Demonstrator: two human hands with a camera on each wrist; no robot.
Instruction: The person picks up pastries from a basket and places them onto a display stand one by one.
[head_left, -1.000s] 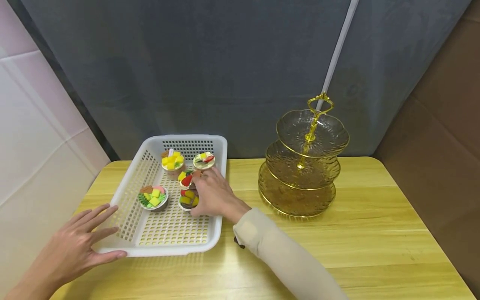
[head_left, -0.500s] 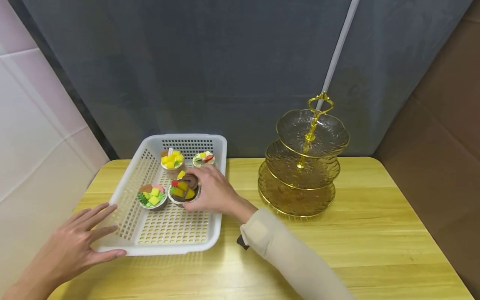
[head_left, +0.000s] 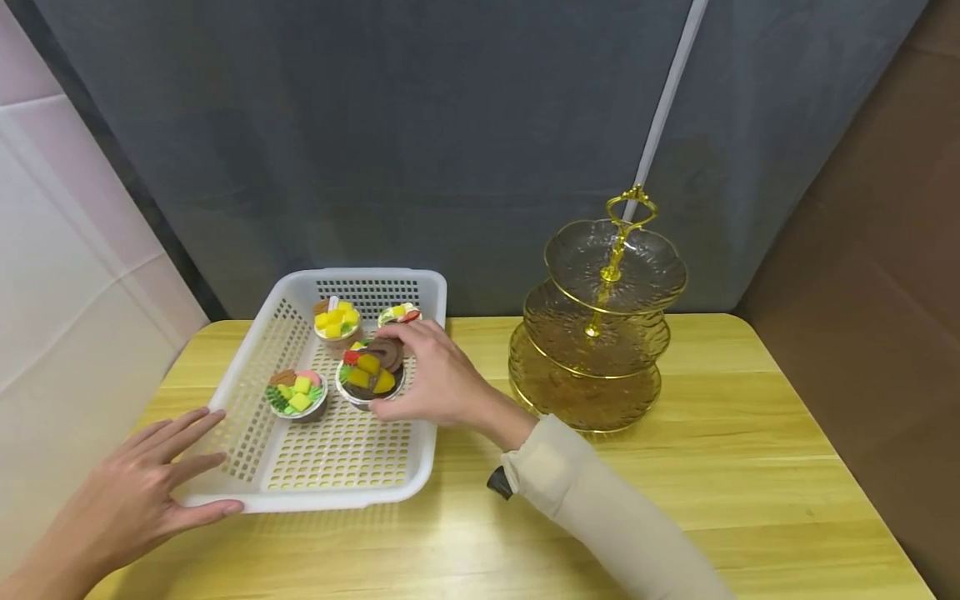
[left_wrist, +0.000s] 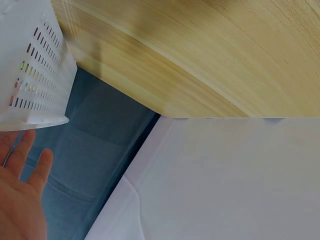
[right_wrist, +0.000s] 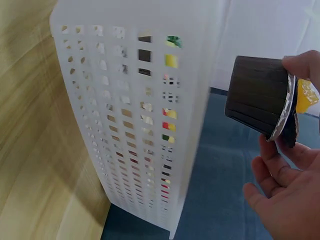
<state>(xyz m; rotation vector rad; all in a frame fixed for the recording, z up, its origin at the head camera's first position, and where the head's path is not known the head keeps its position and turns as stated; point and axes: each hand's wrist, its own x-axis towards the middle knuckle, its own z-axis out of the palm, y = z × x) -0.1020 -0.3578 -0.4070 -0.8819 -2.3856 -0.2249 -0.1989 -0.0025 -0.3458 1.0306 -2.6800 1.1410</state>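
In the head view my right hand (head_left: 453, 383) pinches a chocolate cupcake (head_left: 367, 382) topped with orange-yellow fruit pieces, a red piece and a brown disc. The right wrist view shows its dark pleated cup (right_wrist: 257, 95) tilted on its side, lifted beside the rim of the white plastic basket (head_left: 330, 502). My left hand (head_left: 142, 492) lies with spread, straight fingers at the basket's front left corner, thumb against the rim. Inside the basket sit a cupcake with yellow cubes (head_left: 337, 321), a green-topped cupcake (head_left: 297, 393) and a cream-topped cupcake (head_left: 397, 314). Another one is mostly hidden behind the held cupcake.
To the right of the basket stands a three-tier amber glass stand (head_left: 592, 367) with gold rims and a gold ring handle (head_left: 632, 208). Both rest on a wooden table (head_left: 675, 500). A dark grey curtain (head_left: 375, 150) hangs behind, with a light wall covering at left and brown at right.
My right hand has taken hold of the chocolate cupcake and raised it from the basket floor, uncovering its top. The left hand keeps its place at the basket corner. The head view has shifted slightly.
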